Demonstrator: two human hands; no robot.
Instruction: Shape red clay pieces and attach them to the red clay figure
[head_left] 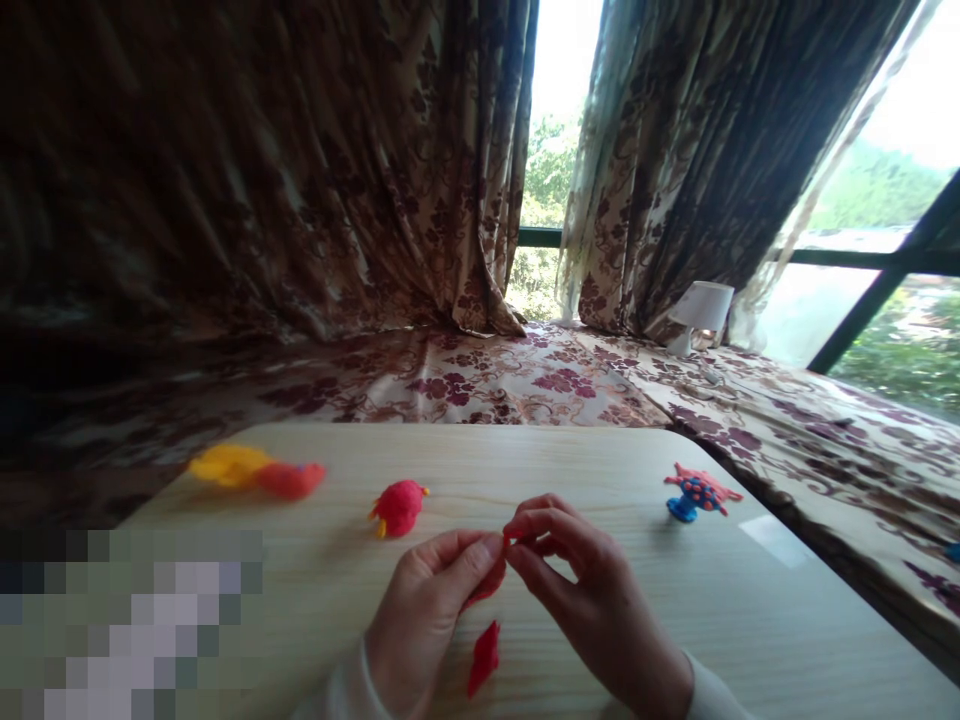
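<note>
Over the near part of the table, my left hand (439, 605) is closed around a red piece of modelling clay (487, 586), which partly shows below the fingers. The thumb and forefinger of my right hand (581, 580) pinch a small red bit at the edge of that clay; the fingers hide how it joins. Below my hands lies a loose, flat red scrap of clay (484, 658). Beyond my left hand sits a round red clay figure (400, 507) with small yellow parts.
At the far left of the table (525, 460) lies a red and yellow clay figure (289, 480). A pink and blue clay model (694, 490) stands on a blue base at the right. Behind are a floral-covered ledge (480, 385), curtains (420, 200) and a white lamp (705, 305).
</note>
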